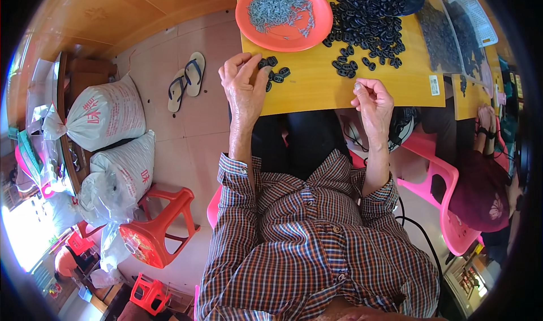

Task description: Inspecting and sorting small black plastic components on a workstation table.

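Note:
At the table's left side, my left hand point(243, 89) has its fingers curled, with thumb and forefinger around a small black part point(262, 63). Beside its fingertips lie several small black oval parts with holes point(277, 75). Close to the table's front edge, my right hand point(374, 103) pinches thumb against forefinger; whatever is between them is too small to make out. A loose group of the same black parts point(345, 66) lies just beyond that hand. Farther back is a large heap of them point(365, 10). A round red plate point(246, 24) holds many small grey screw-like pieces point(280, 9).
The yellow table point(317, 89) ends just in front of my lap. Clear bags of dark parts point(438, 35) and a white basket point(475, 15) are at right. A person's hand point(485, 117) shows at far right. Stuffed white sacks point(107, 111), a red stool point(153, 230) and flip-flops point(194, 75) are on the left.

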Demonstrator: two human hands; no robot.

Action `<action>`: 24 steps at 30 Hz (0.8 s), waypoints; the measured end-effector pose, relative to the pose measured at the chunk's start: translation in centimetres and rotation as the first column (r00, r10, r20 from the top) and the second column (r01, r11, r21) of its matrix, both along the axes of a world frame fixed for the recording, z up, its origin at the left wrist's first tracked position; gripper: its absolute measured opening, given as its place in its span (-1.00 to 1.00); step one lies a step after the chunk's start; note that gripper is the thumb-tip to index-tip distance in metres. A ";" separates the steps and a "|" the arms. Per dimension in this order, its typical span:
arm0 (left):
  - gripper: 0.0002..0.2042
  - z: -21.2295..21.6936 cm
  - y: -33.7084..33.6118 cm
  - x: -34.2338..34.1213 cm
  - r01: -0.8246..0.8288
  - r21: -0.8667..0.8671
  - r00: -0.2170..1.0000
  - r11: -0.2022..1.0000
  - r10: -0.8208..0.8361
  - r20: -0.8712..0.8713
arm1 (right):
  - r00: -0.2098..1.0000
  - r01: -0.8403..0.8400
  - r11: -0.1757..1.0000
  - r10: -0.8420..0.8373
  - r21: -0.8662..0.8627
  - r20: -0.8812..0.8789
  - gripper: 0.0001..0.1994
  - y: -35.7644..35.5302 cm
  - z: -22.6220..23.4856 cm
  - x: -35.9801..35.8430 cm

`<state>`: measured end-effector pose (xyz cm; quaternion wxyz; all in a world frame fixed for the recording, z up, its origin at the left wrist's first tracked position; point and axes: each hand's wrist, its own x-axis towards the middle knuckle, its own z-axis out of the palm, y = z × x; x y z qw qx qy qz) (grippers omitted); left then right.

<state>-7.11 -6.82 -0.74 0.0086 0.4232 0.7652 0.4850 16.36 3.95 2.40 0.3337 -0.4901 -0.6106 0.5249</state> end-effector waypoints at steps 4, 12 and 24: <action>-0.73 0.1 0.0 0.2 0.006 0.002 0.999 1.000 -0.006 0.032 | 1.000 -0.007 1.000 0.007 -0.011 0.006 -0.85 0.0 -0.3 -0.3; -0.77 -0.3 -0.4 -0.3 0.010 0.092 0.996 0.996 -0.018 0.085 | 1.000 -0.006 1.000 0.006 -0.017 -0.007 -0.86 0.3 -0.2 -0.8; -0.78 -0.6 -1.3 0.3 -0.119 0.145 0.973 0.982 0.086 0.214 | 1.000 0.024 0.998 -0.025 0.055 0.016 -0.85 0.5 -0.1 -1.2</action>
